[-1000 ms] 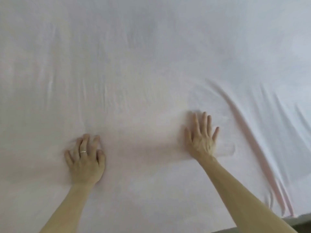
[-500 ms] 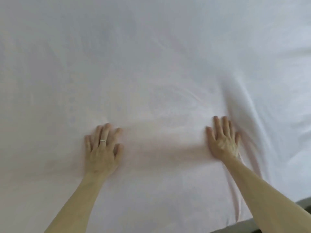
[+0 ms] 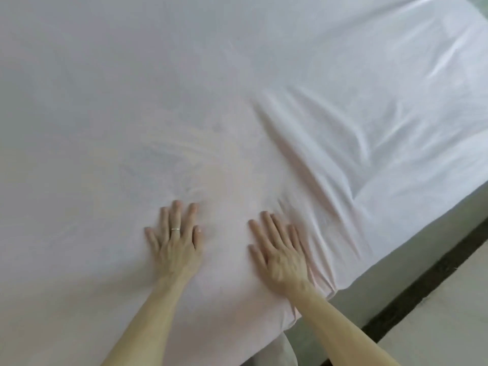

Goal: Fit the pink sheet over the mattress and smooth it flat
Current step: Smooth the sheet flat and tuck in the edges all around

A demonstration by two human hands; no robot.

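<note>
The pale pink sheet [image 3: 158, 101] covers the mattress and fills most of the head view. My left hand [image 3: 175, 240], with a ring on one finger, lies palm down on the sheet, fingers spread. My right hand [image 3: 280, 250] lies flat beside it, a hand's width to the right, fingers apart. Folds and wrinkles [image 3: 330, 165] run from my right hand up toward the far right. The sheet's edge [image 3: 340, 285] hangs over the near right side, just right of my right wrist. The mattress itself is hidden under the sheet.
The grey side of the bed base [image 3: 412, 268] shows at the lower right. A dark strip [image 3: 427, 283] runs along it, with light floor [image 3: 449, 328] beyond. Part of my light trousers [image 3: 274, 352] shows at the bottom edge.
Both hands have slid to the right across the sheet and now lie closer together. The view has swung right, bringing the bed's right edge and the floor into sight.
</note>
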